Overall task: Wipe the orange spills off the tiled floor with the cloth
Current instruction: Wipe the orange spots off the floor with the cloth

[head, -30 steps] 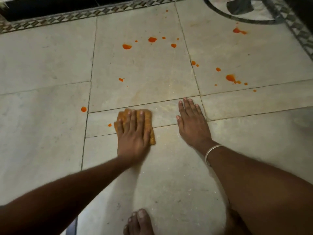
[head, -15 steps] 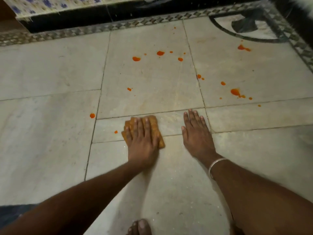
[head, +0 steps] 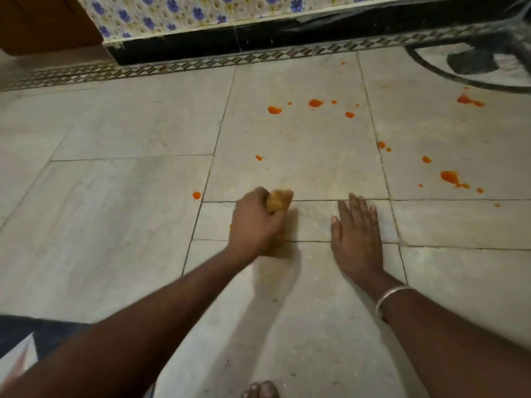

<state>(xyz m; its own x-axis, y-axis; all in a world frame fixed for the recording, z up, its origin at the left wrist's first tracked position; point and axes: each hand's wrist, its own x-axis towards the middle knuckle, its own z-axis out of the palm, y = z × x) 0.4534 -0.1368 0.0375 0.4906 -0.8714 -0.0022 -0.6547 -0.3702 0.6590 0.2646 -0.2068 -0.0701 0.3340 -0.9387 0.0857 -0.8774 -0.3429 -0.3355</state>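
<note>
My left hand [head: 255, 222] grips the bunched orange cloth [head: 278, 201] on the tiled floor [head: 129, 225]; my right hand [head: 355, 237] lies flat, fingers spread (holding nothing). Orange spills [head: 449, 176] dot the tiles ahead.

Your forearms are bare, without sleeves; a thin silver bangle [head: 392, 295] circles your right wrist; your toes [head: 261, 389] are bare.

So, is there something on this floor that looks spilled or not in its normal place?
Yes. Orange spills dot the tiled floor: one drop left of the cloth gripped by the left hand, a cluster farther ahead, and bigger splashes ahead-right of the right hand, which rests flat.
</note>
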